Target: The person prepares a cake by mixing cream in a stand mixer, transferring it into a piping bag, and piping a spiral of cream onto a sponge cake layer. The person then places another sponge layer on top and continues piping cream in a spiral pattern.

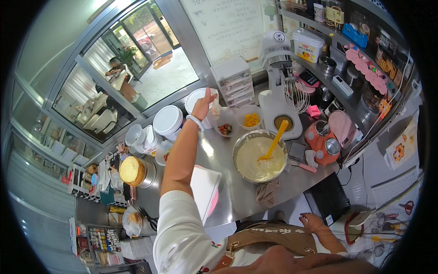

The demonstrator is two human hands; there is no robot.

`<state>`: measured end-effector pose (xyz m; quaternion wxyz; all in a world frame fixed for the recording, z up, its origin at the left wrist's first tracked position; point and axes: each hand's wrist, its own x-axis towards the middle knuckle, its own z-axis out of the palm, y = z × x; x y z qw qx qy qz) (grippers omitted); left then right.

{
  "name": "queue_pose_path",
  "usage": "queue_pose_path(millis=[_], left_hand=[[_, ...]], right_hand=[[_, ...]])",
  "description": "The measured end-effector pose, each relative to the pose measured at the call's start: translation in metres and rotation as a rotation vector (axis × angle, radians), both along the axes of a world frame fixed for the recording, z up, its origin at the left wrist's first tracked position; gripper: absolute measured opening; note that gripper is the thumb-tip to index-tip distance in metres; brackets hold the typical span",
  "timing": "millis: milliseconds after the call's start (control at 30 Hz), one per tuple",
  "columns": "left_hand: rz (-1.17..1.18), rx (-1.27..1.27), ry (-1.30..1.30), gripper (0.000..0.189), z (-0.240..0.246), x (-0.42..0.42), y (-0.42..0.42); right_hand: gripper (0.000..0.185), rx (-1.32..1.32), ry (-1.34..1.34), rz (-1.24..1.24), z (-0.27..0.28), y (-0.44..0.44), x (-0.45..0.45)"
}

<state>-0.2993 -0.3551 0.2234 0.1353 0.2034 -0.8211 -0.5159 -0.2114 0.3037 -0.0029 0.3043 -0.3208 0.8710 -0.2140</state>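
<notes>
My left hand, with a pale bracelet at the wrist, is raised at the back of the steel table beside a crumpled pale plastic piece; its grip is partly hidden. Low beside my apron, my right hand has loosely bent fingers and nothing visible in it. A metal bowl of cream batter stands before me, with a yellow spatula leaning in it. Behind are bowls of diced yellow fruit and cut strawberries. A round sponge cake stands at the left.
A white stand mixer with a whisk stands behind the bowl. White lidded tubs line the window side. A white board lies under my left arm, and a cloth at the front edge. A person sits beyond the glass.
</notes>
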Motion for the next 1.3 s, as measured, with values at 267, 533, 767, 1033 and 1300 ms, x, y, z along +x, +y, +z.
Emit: queue_pose_path(millis=[267, 533, 767, 1033, 1300], left_hand=[[0.324, -0.061, 0.457, 0.070, 0.026, 0.066, 0.012], [0.255, -0.026, 0.823, 0.072, 0.108, 0.229, 0.024], [-0.053, 0.313, 1.103, 0.079, 0.128, 0.345, 0.001], [-0.033, 0.686, 1.370, 0.083, 0.111, 0.432, -0.035], [0.007, 0.997, 1.596, 0.081, 0.067, 0.438, -0.065]], right_hand=[[0.035, -0.230, 0.057, 0.294, 0.127, -0.077, -0.039], [0.013, -0.543, 0.142, 0.456, 0.219, -0.346, -0.065], [0.033, 0.044, 0.342, -0.133, 0.096, -0.592, -0.098], [0.030, 0.146, 0.593, -0.251, -0.017, -0.648, -0.119], [0.022, 0.476, 0.742, 0.282, 0.045, -0.632, -0.074]])
